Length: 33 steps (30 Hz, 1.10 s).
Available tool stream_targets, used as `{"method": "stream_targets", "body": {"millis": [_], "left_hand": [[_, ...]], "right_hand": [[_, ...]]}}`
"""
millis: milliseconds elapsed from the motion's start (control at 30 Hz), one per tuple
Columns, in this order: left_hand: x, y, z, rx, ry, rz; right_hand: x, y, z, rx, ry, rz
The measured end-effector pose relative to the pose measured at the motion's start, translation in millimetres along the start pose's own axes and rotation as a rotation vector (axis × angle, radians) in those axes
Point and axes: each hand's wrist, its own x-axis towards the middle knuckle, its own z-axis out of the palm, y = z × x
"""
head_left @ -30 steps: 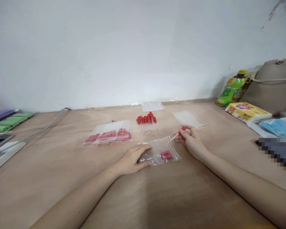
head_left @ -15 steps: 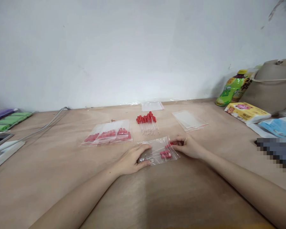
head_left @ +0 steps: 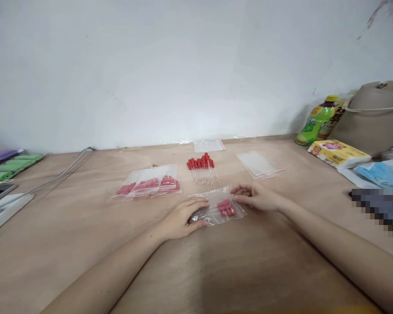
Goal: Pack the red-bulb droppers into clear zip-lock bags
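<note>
A clear zip bag (head_left: 212, 220) lies flat in front of me, with several red-bulbed droppers (head_left: 225, 208) inside it, their bulbs toward the right-hand end. My left hand (head_left: 183, 218) is closed around the bag's left end, thumb at the near edge and fingers at the far edge. At the right end, my right hand (head_left: 252, 196) has its fingertips against the bag's edge, thumb and fingers slightly apart with nothing visible between them. Beyond the bag sits a pile of loose droppers (head_left: 201, 165), red bulbs pointing away from me.
Filled zip bags (head_left: 147, 185) overlap on the left. Flat unfilled bags (head_left: 257, 165) lie at the right, and another bag (head_left: 209, 145) rests by the wall. A green bottle (head_left: 316, 120), a yellow box (head_left: 340, 153) and a bin (head_left: 373, 117) stand far right. A cable (head_left: 65, 170) crosses the left side.
The dropper that was in my right hand now lies in the bag beside the others. My right fingers have let go of its bulb; my left hand has stayed in place.
</note>
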Motion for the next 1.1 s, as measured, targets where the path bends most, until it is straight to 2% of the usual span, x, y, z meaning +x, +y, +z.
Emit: {"method": "stream_targets", "body": {"millis": [100, 167, 333, 433, 533, 633, 767, 933, 1100], "left_hand": [[0.1, -2.7, 0.9, -0.001, -0.007, 0.012], [0.0, -3.8, 1.0, 0.001, -0.013, 0.007], [-0.6, -3.4, 0.5, -0.007, -0.021, -0.008], [-0.8, -2.6, 0.3, -0.01, -0.02, -0.005], [-0.9, -2.1, 0.2, -0.012, -0.02, 0.001], [-1.0, -2.5, 0.4, -0.01, -0.018, 0.002], [-1.3, -4.4, 1.3, 0.002, -0.021, 0.002], [-1.4, -4.9, 2.1, 0.004, -0.023, 0.007], [0.3, -4.4, 1.2, 0.005, -0.022, 0.019]], "right_hand": [[20.8, 0.7, -11.0, -0.12, 0.245, 0.014], [41.5, -0.1, -12.5, -0.208, 0.357, 0.016], [98.3, -11.7, 4.4, -0.364, 0.56, -0.012], [121.6, -22.1, 16.5, -0.364, 0.634, -0.032], [132.4, -29.9, 23.0, -0.356, 0.588, 0.072], [135.6, -32.0, 24.1, -0.248, 0.534, 0.177], [133.5, -30.1, 20.0, -0.144, 0.555, 0.192], [109.1, -28.8, 7.1, -0.034, 0.534, 0.078], [54.5, -13.2, -3.8, 0.26, 0.64, -0.115]]}}
